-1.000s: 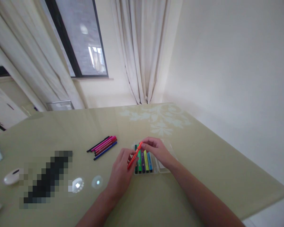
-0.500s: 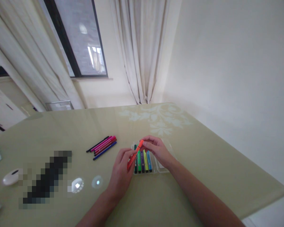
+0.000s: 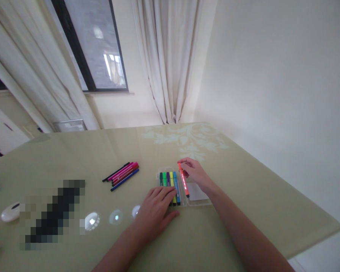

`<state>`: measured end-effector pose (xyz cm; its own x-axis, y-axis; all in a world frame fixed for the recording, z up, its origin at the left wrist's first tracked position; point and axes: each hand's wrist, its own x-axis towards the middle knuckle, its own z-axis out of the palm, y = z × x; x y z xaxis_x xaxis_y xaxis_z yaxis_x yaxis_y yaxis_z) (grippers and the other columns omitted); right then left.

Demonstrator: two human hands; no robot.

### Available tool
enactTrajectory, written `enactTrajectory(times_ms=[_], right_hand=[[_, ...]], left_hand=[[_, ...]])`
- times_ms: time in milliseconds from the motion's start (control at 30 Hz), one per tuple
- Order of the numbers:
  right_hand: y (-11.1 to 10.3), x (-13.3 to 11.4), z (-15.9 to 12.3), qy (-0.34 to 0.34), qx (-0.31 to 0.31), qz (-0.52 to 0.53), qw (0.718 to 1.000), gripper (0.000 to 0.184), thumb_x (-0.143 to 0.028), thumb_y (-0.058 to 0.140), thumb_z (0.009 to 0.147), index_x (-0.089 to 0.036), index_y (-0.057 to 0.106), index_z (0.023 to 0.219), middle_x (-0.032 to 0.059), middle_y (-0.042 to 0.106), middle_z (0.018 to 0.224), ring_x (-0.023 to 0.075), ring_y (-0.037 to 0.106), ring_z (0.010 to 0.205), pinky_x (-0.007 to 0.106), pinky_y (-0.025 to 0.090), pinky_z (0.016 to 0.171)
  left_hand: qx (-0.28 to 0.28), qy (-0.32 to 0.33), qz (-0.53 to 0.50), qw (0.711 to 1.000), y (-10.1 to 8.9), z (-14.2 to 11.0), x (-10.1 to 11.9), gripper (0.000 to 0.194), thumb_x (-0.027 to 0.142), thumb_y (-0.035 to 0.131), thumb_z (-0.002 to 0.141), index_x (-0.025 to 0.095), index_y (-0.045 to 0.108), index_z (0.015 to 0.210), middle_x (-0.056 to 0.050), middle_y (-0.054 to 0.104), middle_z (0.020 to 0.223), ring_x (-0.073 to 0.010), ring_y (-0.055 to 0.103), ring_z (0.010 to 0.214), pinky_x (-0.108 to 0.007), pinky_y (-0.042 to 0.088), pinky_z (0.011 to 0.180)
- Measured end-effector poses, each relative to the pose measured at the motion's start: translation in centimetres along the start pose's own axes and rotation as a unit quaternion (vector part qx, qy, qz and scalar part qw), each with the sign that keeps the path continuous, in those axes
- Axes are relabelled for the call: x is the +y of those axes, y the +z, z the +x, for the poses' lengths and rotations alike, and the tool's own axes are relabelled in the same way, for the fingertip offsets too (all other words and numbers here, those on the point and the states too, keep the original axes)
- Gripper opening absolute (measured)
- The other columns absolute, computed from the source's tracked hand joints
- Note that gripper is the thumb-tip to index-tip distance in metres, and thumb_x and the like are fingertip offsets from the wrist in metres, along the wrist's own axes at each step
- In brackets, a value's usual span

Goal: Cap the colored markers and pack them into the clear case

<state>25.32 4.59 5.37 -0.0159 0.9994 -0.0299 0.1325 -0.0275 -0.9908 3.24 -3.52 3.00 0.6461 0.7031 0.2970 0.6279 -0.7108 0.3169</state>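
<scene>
In the head view, my right hand (image 3: 196,174) pinches an orange-red marker (image 3: 184,183) near its top end, the dark end pointing down. That marker hangs over the right part of an open clear plastic case (image 3: 184,201). Several markers lie side by side in the case, among them a green marker (image 3: 164,178), a yellow marker (image 3: 171,178) and a blue marker (image 3: 176,187). My left hand (image 3: 158,209) lies palm down over the lower ends of these markers, its fingers stretched out and holding nothing.
Left of the case lies a loose group of pink, red, blue and black markers (image 3: 121,175). A white rounded object (image 3: 10,212) and a blurred-out dark shape (image 3: 55,215) are farther left on the table (image 3: 82,155). Curtains (image 3: 170,60) hang beyond the table.
My left hand has let go of the orange-red marker and come down onto the markers in the case. My right hand has carried that marker right and turned its lower end rightward.
</scene>
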Motion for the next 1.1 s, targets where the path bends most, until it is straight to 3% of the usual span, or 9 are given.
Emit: enactTrajectory(times_ms=[233,433,533,700,867,1100], right_hand=[[0.3,1.3,-0.1,-0.007,-0.056,-0.083,0.995,0.017,-0.027,0.064,0.084,-0.019,0.066,0.099,-0.0005,0.067,0.074,0.0125,0.062,0.063,0.023,0.049,0.057],[-0.2,0.5,0.1,-0.014,-0.029,-0.048,0.998,0.014,-0.025,0.064,0.082,-0.018,0.067,0.095,-0.0013,0.067,0.068,0.0119,0.061,0.059,0.024,0.05,0.059],[-0.1,0.5,0.0,-0.009,-0.063,-0.066,0.996,0.015,-0.025,0.063,0.084,-0.018,0.068,0.096,0.0006,0.069,0.072,0.0134,0.063,0.062,0.025,0.051,0.06],[0.0,1.0,-0.1,-0.074,-0.087,-0.187,0.976,0.015,-0.022,0.064,0.086,-0.016,0.073,0.096,0.0044,0.073,0.083,0.0159,0.065,0.075,0.027,0.051,0.069],[-0.2,1.1,-0.2,-0.136,-0.044,-0.303,0.942,0.015,-0.017,0.072,0.081,-0.017,0.075,0.096,0.0052,0.068,0.096,0.0145,0.06,0.077,0.028,0.049,0.074],[-0.1,0.6,-0.6,-0.125,-0.066,-0.334,0.932,0.008,-0.012,0.072,0.083,-0.017,0.075,0.089,0.0036,0.062,0.096,0.0119,0.061,0.073,0.027,0.048,0.073]], left_hand=[[-0.021,-0.025,0.034,0.999,-0.7,0.1,-0.2,0.052,0.035,0.066,0.096,0.029,0.051,0.145,-0.007,0.061,0.139,-0.0275,0.056,0.124,-0.046,0.045,0.103],[-0.028,-0.022,0.066,0.997,-0.3,0.2,0.2,0.066,0.029,0.067,0.095,0.035,0.038,0.155,-0.008,0.058,0.14,-0.0286,0.054,0.125,-0.047,0.044,0.102],[-0.028,-0.017,0.071,0.997,-0.1,0.2,0.2,0.065,0.027,0.067,0.096,0.037,0.039,0.154,-0.007,0.057,0.14,-0.0282,0.053,0.125,-0.046,0.044,0.102],[-0.031,-0.009,0.094,0.995,0.0,0.1,0.1,0.059,0.028,0.067,0.096,0.039,0.046,0.15,-0.008,0.056,0.142,-0.0299,0.052,0.128,-0.048,0.044,0.102],[-0.031,-0.006,0.112,0.993,0.1,0.1,0.2,0.057,0.029,0.065,0.097,0.036,0.046,0.15,-0.008,0.056,0.142,-0.0294,0.052,0.127,-0.048,0.043,0.103],[-0.029,-0.011,0.108,0.994,-0.1,0.3,0.8,0.05,0.034,0.061,0.098,0.035,0.05,0.147,-0.009,0.058,0.141,-0.0312,0.054,0.125,-0.05,0.045,0.1]])
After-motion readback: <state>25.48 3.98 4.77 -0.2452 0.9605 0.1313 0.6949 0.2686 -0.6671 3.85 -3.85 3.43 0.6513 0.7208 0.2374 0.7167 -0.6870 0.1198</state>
